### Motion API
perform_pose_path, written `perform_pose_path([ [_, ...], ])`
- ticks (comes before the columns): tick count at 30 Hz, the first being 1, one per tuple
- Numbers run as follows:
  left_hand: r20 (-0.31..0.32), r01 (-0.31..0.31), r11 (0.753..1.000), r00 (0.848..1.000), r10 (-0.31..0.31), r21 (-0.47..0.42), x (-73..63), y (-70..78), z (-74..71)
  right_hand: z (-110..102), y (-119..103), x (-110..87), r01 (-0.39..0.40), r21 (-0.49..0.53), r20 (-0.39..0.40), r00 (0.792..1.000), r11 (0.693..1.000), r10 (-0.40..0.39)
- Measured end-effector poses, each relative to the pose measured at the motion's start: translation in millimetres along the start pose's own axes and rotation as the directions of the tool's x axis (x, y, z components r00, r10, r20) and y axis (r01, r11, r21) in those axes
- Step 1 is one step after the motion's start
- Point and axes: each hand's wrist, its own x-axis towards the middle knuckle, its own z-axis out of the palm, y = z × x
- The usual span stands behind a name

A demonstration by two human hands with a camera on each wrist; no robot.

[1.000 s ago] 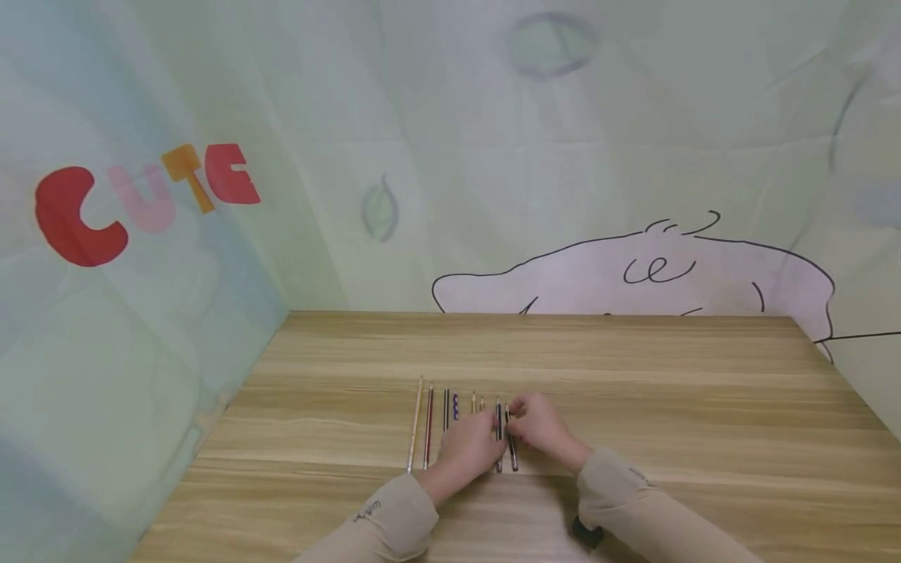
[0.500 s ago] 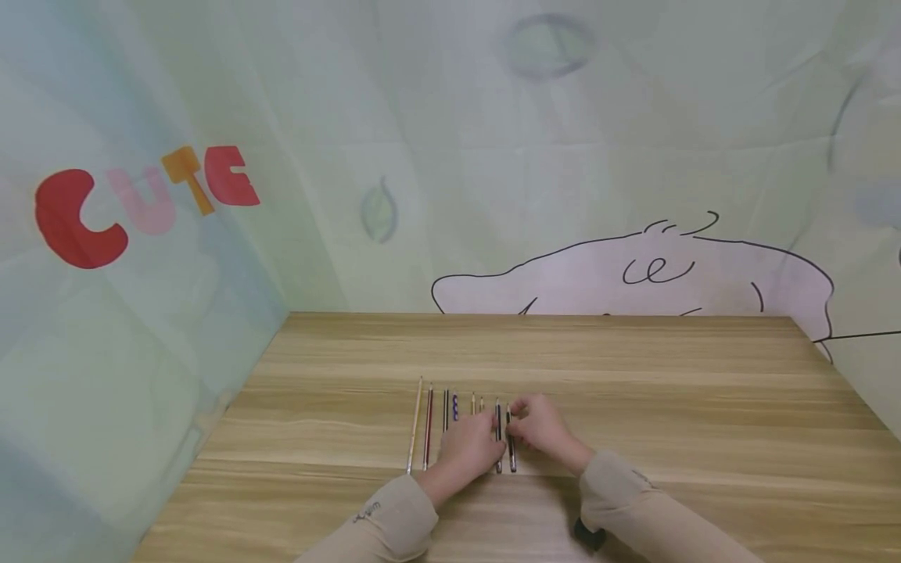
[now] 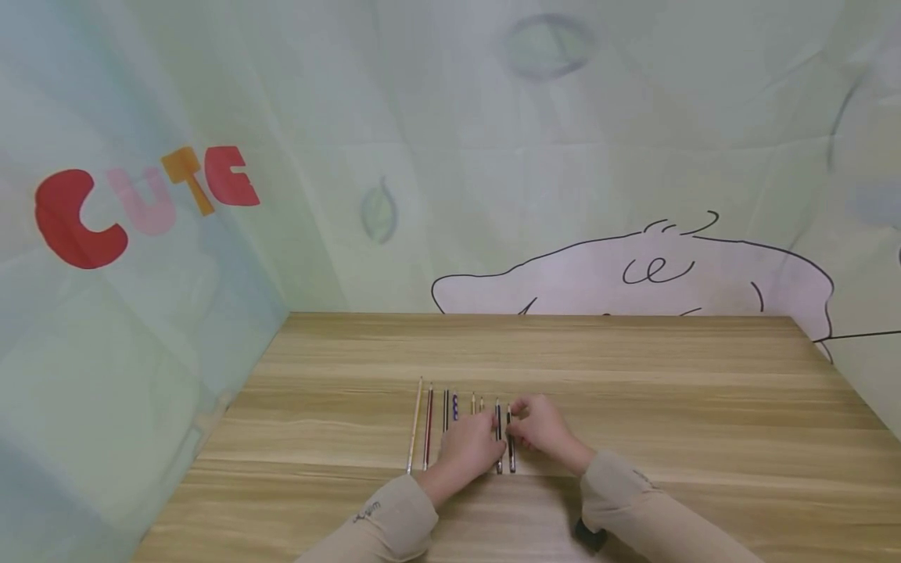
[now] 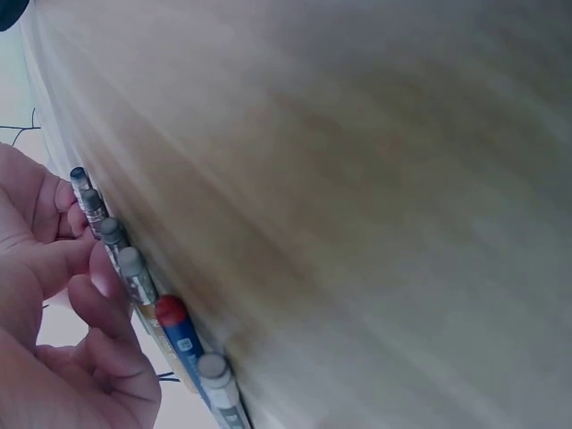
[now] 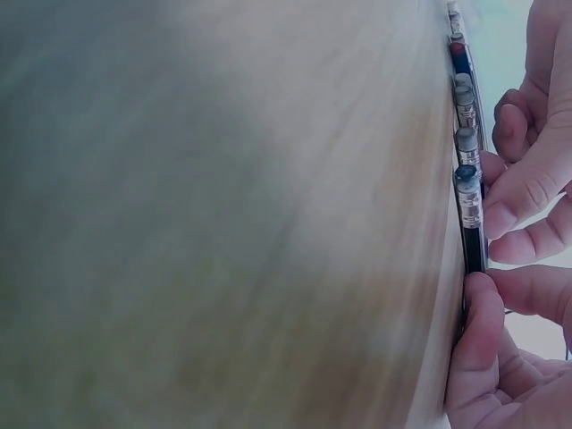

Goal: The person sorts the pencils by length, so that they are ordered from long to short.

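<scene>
Several pencils lie side by side on the wooden table, points toward the back. My left hand [image 3: 470,447] reaches over the middle of the row and hides parts of those pencils, its thumb and forefinger at a dark pencil [image 3: 498,413] second from the right. At the right end, my right hand [image 3: 540,424] pinches a black pencil [image 3: 512,461] between thumb and forefinger. The right wrist view shows this pencil's metal-banded eraser end [image 5: 469,201] and the fingertips [image 5: 483,290] on its shaft. The left wrist view has the eraser ends in a slanting line, with a red-ended blue pencil [image 4: 183,335] among them.
At the row's left are a long yellowish pencil [image 3: 415,426] and a dark red pencil [image 3: 428,426]; a purple patterned pencil [image 3: 455,407] lies partly under the left hand. The wooden table [image 3: 633,367] ends at a printed cloth backdrop [image 3: 450,156] behind and left.
The black pencil at the right end has turned from a slight slant to nearly parallel with its neighbour. Both hands have stayed almost in place.
</scene>
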Motion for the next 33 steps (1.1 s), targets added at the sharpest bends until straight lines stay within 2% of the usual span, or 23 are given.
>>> perform_pose_path([
  [10,0.001,-0.022,1.000,1.000,0.022,-0.008,0.1,-0.5,-1.4,-1.5,0.5,-2.7,0.006,0.022,0.006,1.000,1.000,-0.007],
  [17,0.017,-0.012,1.000,1.000,0.012,-0.026,-0.6,-0.9,-3.8,-1.3,-1.0,-3.3,-0.006,0.024,0.009,1.000,1.000,0.006],
  [27,0.005,-0.031,0.998,0.999,0.031,-0.049,-0.7,-3.1,-4.0,-3.6,0.1,-3.4,-0.005,0.029,0.029,1.000,1.000,0.004],
  [33,0.025,-0.013,0.997,1.000,0.015,-0.077,0.0,-2.8,-3.9,-5.0,4.1,-3.9,0.023,0.037,0.041,0.999,0.999,-0.025],
])
